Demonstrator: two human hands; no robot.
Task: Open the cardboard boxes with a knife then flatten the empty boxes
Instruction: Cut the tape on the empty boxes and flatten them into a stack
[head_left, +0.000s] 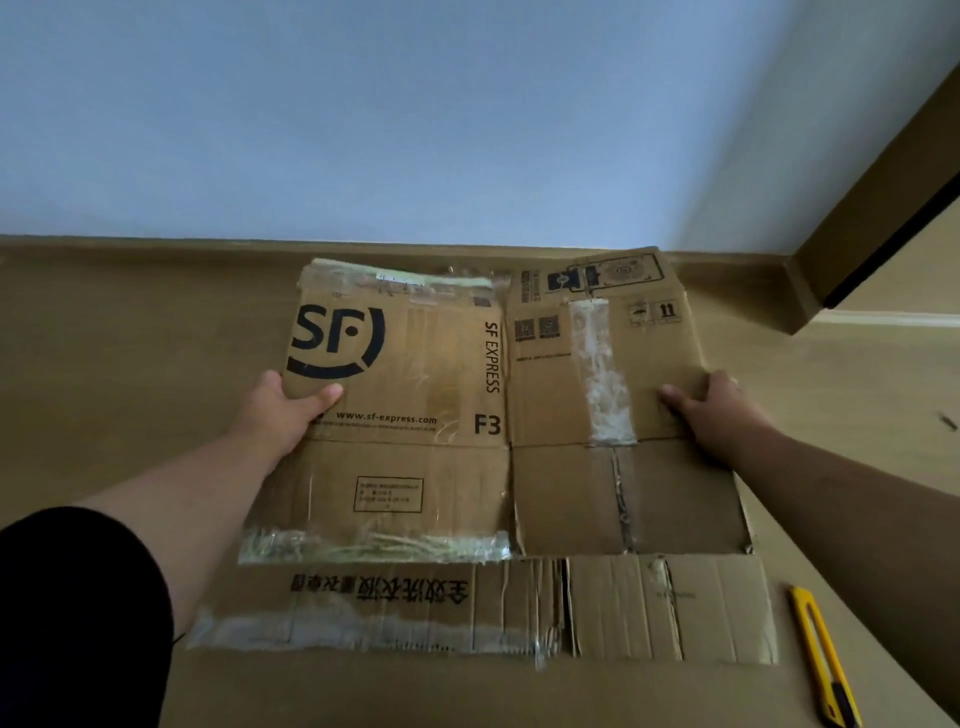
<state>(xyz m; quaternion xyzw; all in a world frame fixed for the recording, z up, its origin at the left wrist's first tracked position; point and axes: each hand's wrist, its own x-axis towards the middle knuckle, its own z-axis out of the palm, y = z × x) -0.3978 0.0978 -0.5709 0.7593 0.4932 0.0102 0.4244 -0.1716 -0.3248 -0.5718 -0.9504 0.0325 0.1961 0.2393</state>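
Left hand (296, 402) grips the flattened SF box (467, 405) at its left edge, thumb on top; right hand (711, 402) pinches the right edge. Box sits on another flattened box (623, 608) on floor (104, 338). Recommend: lower evenly, align edges (knife (823, 660) lies nr right).

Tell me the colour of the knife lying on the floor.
The knife is yellow with black trim, seen in the head view, lower right.
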